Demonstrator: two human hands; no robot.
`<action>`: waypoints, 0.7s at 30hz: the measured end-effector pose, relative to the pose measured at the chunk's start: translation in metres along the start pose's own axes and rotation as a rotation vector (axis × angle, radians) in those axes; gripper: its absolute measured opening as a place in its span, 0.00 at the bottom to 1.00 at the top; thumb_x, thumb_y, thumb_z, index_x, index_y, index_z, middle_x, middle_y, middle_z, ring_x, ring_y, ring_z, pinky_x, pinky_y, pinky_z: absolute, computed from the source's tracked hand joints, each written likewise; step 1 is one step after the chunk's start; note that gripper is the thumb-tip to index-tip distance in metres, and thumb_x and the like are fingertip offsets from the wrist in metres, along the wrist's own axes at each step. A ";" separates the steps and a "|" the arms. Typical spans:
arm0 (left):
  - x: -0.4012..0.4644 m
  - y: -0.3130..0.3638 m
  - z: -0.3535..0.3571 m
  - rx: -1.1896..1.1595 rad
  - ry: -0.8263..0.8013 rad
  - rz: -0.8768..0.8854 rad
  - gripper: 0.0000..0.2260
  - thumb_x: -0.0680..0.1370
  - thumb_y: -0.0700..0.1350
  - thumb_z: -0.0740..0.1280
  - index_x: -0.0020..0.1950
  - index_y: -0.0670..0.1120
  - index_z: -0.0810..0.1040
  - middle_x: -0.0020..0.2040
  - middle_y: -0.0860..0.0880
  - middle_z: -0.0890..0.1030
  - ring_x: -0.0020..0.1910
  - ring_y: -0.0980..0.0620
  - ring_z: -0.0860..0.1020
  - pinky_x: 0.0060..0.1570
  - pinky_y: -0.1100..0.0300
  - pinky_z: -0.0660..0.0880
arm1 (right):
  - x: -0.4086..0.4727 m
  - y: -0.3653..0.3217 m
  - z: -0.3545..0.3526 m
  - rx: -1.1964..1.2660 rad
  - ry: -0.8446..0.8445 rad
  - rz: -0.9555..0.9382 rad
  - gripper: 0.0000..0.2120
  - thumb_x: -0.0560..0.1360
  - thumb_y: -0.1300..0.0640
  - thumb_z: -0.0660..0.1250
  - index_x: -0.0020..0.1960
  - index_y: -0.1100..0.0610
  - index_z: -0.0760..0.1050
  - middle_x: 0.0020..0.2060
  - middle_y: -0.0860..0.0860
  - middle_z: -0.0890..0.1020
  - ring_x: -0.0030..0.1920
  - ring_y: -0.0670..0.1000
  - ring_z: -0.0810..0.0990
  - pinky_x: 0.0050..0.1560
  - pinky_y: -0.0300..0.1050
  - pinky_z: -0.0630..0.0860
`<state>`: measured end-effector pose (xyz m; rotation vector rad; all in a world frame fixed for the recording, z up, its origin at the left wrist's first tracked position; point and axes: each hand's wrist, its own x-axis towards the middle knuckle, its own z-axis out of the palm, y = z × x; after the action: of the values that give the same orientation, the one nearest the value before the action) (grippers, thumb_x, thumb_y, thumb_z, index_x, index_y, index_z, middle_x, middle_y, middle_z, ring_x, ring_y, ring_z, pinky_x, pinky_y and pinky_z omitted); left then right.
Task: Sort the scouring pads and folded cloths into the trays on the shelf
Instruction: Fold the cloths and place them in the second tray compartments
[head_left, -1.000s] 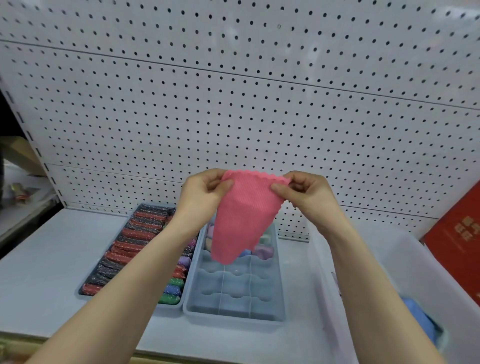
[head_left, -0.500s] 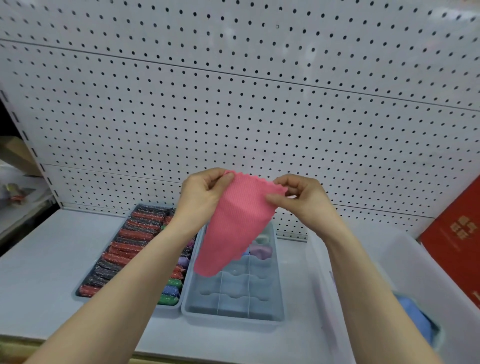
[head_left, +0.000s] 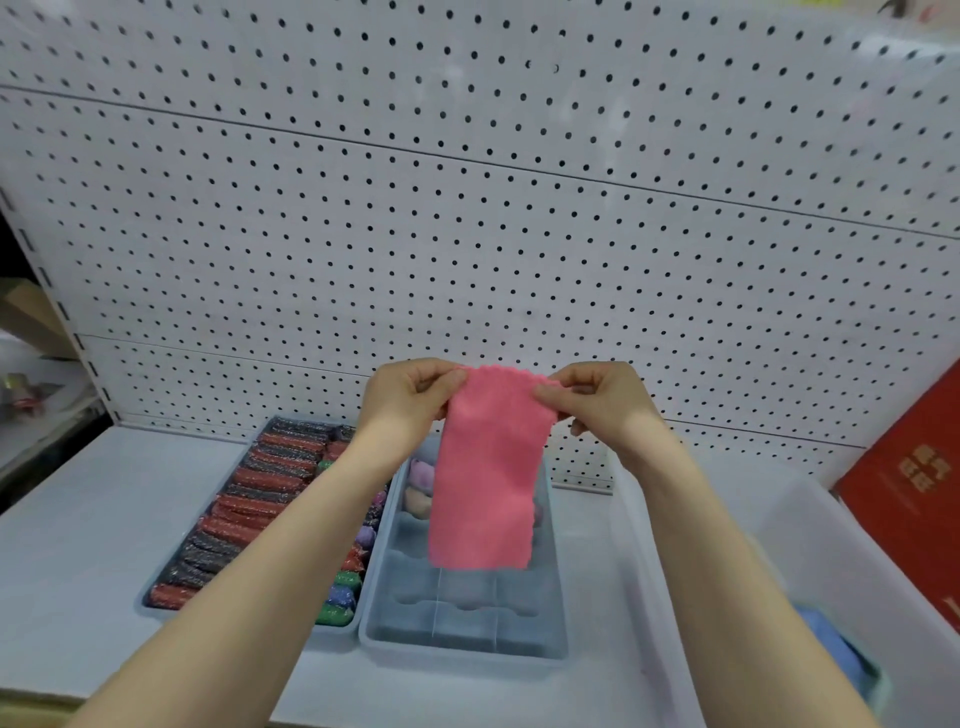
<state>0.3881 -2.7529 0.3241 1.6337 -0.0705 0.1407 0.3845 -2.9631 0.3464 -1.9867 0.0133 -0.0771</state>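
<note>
Above the divided tray (head_left: 462, 642) at the shelf's front edge | pink cloth (head_left: 485, 473) hangs limp, light, soft | left hand (head_left: 410, 397) and right hand (head_left: 597, 400) each pinch a top corner | best held by corners, then folded.

Pink cloth (head_left: 488, 467): soft woven fabric, matt, fine waffle texture, scalloped edge. Divided tray (head_left: 462, 649): smooth grey-blue plastic, slight sheen. Scouring pads (head_left: 249, 519): coarse glittery mesh, red and dark. Pegboard (head_left: 467, 208): painted white panel, perforated, matt. Shelf (head_left: 78, 519): smooth, matt, pale. Red box (head_left: 914, 483): cardboard look, matt.
</note>
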 end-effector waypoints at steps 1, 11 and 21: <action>0.001 -0.001 0.001 0.002 0.022 -0.005 0.06 0.78 0.39 0.68 0.45 0.48 0.83 0.44 0.44 0.85 0.45 0.46 0.83 0.52 0.53 0.81 | 0.001 0.000 0.001 0.027 0.012 -0.002 0.04 0.71 0.59 0.75 0.43 0.60 0.83 0.36 0.58 0.85 0.34 0.49 0.81 0.30 0.39 0.73; -0.008 0.006 0.010 -0.007 0.133 0.122 0.08 0.77 0.43 0.70 0.41 0.54 0.84 0.39 0.53 0.86 0.42 0.50 0.85 0.50 0.48 0.81 | -0.002 -0.015 0.013 0.176 0.052 -0.023 0.08 0.74 0.57 0.73 0.42 0.62 0.81 0.34 0.57 0.85 0.33 0.51 0.83 0.31 0.40 0.75; -0.026 0.024 0.029 -0.068 0.070 0.239 0.07 0.76 0.43 0.71 0.45 0.56 0.85 0.40 0.57 0.86 0.45 0.56 0.84 0.54 0.53 0.79 | -0.007 -0.030 0.034 0.241 0.059 -0.110 0.08 0.76 0.58 0.69 0.44 0.62 0.84 0.36 0.56 0.86 0.39 0.52 0.86 0.36 0.43 0.78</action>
<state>0.3610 -2.7842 0.3423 1.5475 -0.2150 0.3744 0.3787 -2.9197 0.3603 -1.7434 -0.0644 -0.1994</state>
